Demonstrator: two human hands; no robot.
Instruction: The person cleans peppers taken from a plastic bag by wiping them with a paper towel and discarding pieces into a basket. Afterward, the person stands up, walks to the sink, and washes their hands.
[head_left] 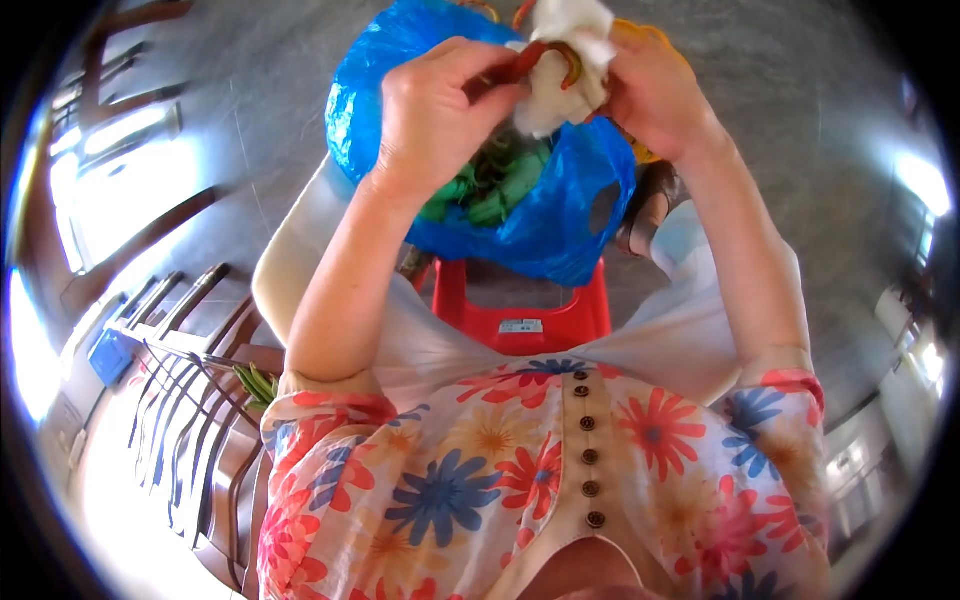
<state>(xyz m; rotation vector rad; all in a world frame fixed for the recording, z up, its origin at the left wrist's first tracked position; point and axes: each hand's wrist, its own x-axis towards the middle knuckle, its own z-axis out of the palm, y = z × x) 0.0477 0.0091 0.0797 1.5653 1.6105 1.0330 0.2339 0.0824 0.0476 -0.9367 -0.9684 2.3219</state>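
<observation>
Pepper crosswise, hooked stem end rightward

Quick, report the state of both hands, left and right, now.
Left hand: closed, pinching what looks like a red pepper.
Right hand: closed, holding a white cloth or tissue.

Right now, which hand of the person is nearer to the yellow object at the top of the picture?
Right. The right hand overlaps the yellow object in this view; the left hand is farther left, over the blue bag.
</observation>
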